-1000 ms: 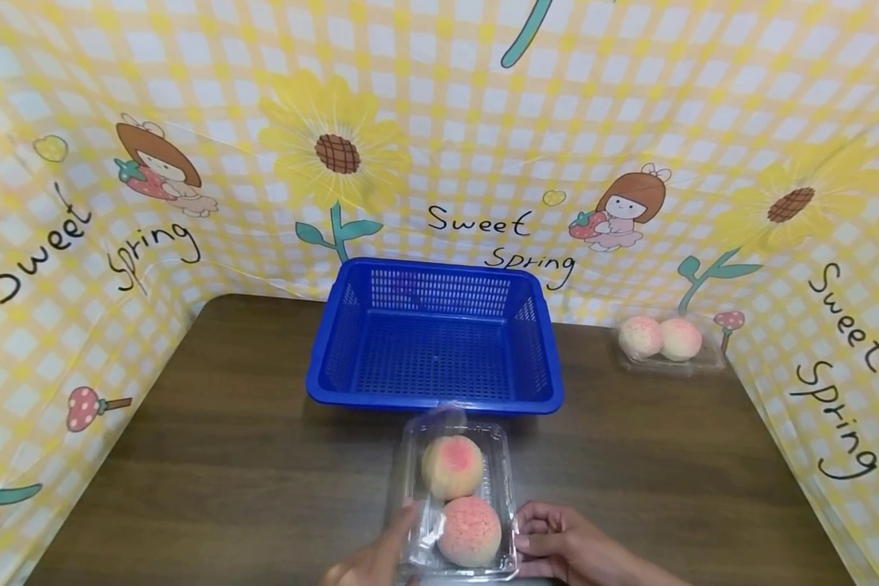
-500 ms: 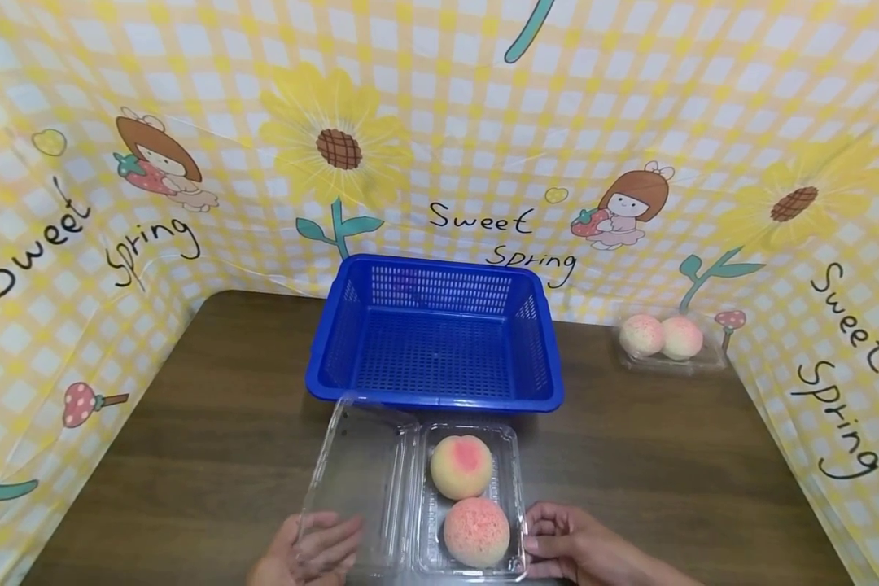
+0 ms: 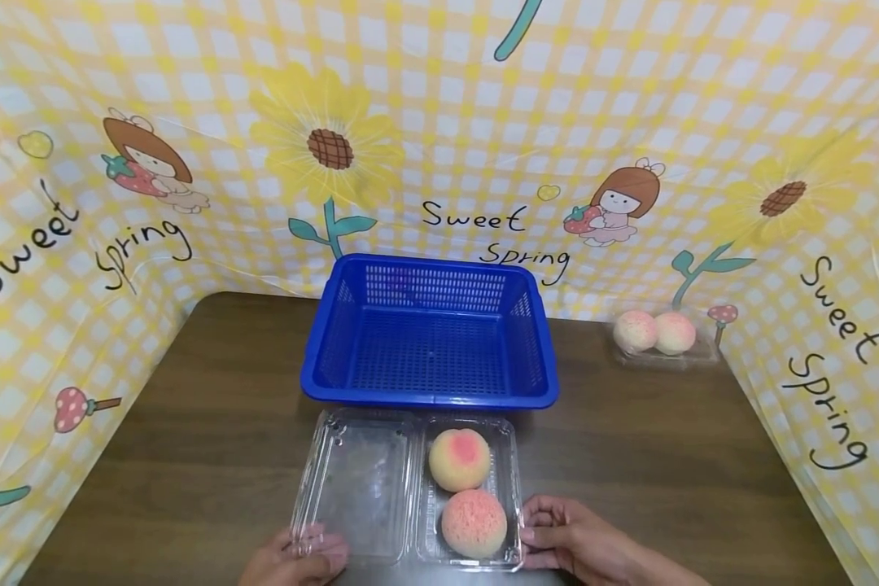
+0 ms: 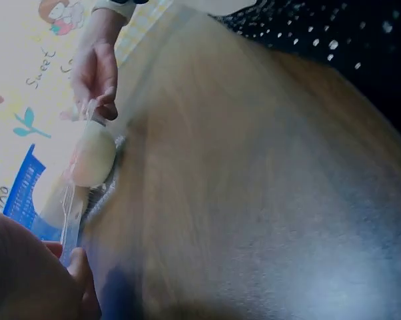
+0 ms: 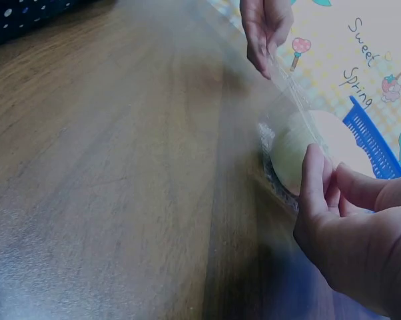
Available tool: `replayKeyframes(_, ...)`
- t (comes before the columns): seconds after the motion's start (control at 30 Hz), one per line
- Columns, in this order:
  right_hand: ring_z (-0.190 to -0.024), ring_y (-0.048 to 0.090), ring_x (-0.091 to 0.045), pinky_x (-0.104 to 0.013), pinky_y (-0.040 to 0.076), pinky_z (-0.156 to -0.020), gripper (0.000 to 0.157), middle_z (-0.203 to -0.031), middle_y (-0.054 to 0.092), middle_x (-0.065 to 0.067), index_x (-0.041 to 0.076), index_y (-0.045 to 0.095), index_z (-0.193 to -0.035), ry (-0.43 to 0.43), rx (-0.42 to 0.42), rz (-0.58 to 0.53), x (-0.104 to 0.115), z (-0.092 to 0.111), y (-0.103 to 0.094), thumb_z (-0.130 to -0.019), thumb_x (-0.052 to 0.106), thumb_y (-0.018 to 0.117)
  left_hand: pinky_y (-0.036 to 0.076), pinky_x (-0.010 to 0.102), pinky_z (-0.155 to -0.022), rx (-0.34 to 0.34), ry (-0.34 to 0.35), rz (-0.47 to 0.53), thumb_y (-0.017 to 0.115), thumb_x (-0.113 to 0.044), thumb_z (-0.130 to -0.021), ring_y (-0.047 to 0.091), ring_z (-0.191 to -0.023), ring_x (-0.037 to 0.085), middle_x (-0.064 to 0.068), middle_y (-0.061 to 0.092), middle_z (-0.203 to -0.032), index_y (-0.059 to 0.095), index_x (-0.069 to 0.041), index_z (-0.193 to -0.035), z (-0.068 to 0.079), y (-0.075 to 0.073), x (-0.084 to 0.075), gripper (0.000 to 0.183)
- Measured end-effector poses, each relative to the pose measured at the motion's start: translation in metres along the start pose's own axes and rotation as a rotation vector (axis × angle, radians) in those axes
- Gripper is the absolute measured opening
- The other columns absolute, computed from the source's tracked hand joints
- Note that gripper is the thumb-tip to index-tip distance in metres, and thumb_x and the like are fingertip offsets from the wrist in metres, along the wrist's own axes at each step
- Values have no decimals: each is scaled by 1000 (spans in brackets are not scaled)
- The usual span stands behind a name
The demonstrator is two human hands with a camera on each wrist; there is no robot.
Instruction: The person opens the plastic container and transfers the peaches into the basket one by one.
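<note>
A clear plastic clamshell box [image 3: 425, 529] lies spread out in front of the basket, its lid [image 3: 359, 496] folded over to the left. Two pink-and-cream peaches [image 3: 474, 522] sit one behind the other in its right half. My left hand [image 3: 296, 557] holds the lid's near left corner, thumb and fingers on either side of the edge. At the box's near right side, my right hand [image 3: 567, 533] pinches the rim. The right wrist view shows that thumb and finger [image 5: 314, 180] meeting at the plastic edge.
Directly behind the box stands a blue perforated plastic basket [image 3: 428, 403] with nothing in it. A second clear box [image 3: 699, 350] with two peaches is at the table's back right. Patterned yellow checked cloth [image 3: 454, 122] surrounds the brown table [image 3: 190, 456].
The lid has swung over to the left and down beside the peach-filled half. My left hand moved left with it, while my right hand stayed at the right rim.
</note>
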State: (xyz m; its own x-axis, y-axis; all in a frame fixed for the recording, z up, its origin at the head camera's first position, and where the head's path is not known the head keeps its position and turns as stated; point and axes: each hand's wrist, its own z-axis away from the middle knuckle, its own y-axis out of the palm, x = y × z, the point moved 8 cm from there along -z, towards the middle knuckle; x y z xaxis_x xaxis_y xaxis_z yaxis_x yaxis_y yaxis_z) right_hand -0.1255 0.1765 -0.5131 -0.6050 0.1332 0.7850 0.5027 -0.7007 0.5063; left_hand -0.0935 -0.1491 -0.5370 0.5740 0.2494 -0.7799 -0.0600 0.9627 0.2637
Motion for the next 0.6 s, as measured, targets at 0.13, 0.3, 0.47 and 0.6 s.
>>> replayKeyframes(0.13,-93,64,-15,-35,56,-91,13,-96,63,-4,3,53,-105,-7,-44,4,3,-3,-2,-93,-1,53,59,30,-81,-66,-4,-25,69,11,-74,70,-84,18,12,72,-95,31,25,-130,-3,0,-9,69)
replayKeyframes(0.3,-93,64,-16,-34,56,-91,13,-95,64,-4,4,53,-105,0,-73,-2,5,-5,-4,-93,-1,53,59,27,-71,-237,11,-126,70,12,-68,64,-78,12,6,66,-85,44,21,-117,-6,-3,-20,55)
replayKeyframes(0.47,-91,64,-16,-35,56,-89,14,-94,63,-4,2,53,-106,4,-131,28,7,-4,-8,-92,1,56,56,25,-68,-282,57,-399,72,3,-72,62,-77,13,9,67,-85,50,20,-111,-3,-2,-32,48)
replayKeyframes(0.6,-86,64,-17,-34,58,-84,22,-93,61,-6,-4,52,-106,10,-251,139,13,-1,-14,-89,5,62,53,31,-77,-278,103,-663,70,-10,-75,64,-92,30,28,65,-102,43,22,-123,0,0,-47,64)
